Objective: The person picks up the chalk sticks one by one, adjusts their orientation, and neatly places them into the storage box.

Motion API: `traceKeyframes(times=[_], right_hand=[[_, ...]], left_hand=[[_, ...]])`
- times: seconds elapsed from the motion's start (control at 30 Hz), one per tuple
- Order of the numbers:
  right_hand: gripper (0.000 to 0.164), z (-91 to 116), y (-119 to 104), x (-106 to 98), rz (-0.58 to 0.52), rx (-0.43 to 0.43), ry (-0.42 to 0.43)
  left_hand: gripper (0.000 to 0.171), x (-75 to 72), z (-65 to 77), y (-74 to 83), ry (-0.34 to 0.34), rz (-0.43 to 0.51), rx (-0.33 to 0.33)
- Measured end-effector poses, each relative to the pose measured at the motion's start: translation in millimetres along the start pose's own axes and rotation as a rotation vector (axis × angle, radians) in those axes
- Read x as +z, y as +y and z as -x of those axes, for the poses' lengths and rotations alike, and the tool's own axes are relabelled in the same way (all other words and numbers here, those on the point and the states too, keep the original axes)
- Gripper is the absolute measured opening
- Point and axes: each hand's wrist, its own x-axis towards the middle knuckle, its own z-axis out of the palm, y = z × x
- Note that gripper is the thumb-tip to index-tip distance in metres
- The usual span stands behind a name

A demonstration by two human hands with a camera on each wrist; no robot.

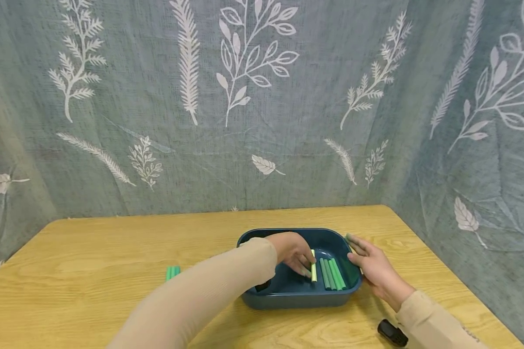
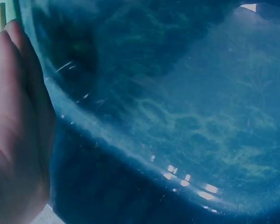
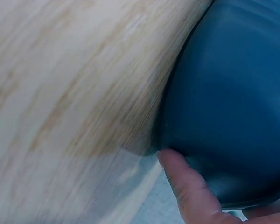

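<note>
Pinching a pale yellow stick between thumb and fingers, the left hand reaches down into a dark blue bin. The stick is straight and slim, much lighter than everything round it, and its length runs from the far side of the bin towards the near wall. Fingers cover part of it, so only the upper end and the lower stretch show; whether it touches the floor of the bin cannot be told. Just to its right, inside the bin, lies a row of green sticks, side by side and slightly slanted, shading from dull grey-green on the left to bright green on the right. The right hand is clamped on the bin's right end, thumb at the rim and fingers along the outer wall. The bin is glossy, with rounded corners, and stands on a wooden table. Well apart to the left, more bright green pieces lie on the table, partly hidden by the left sleeve. A small black device sits beside the right sleeve.
</note>
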Motion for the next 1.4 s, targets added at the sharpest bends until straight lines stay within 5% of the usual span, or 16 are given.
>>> traceKeyframes(times=[0.73, 0.9, 1.2, 1.4], right_hand=[[0.056, -5, -15, 16, -0.005, -0.041, -0.038], [0.056, -6, -14, 16, -0.003, -0.035, -0.028], [0.057, -2, -5, 6, 0.014, -0.011, -0.008], [0.056, 1, 0, 2, 0.03, 0.001, -0.007]], left_hand=[[0.042, -7.2, 10.0, -6.4, -0.05, 0.128, 0.006], [0.041, -15.3, 15.6, -1.7, -0.021, 0.075, 0.01], [0.04, -33.6, 45.9, -0.3, 0.013, 0.044, 0.155], [0.041, -52.5, 69.1, -18.9, 0.034, 0.027, 0.268]])
